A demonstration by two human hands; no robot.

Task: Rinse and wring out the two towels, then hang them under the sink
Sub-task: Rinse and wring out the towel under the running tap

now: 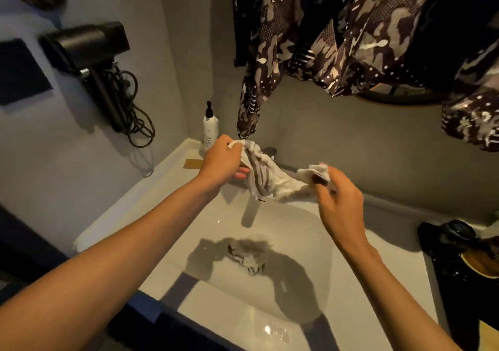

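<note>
The person held one white towel (266, 174) above the sink (310, 242), left hand (220, 163) closed on its far end and right hand (341, 201) pinching the near end. Its long axis ran left to right, sagging between the hands. This looked like wringing; next the hands would need to twist opposite ways.

**Both arms out, hands raised and closed**

My two bare forearms reach forward from the lower corners and draw toward each other. My left hand (220, 161) sits higher and farther out, back toward me, wrist bent, fingers (241, 174) curled in a pinch. My right hand (340, 202) is nearer and lower, back up, its fingertips (321, 186) bunched in a grip.
</note>
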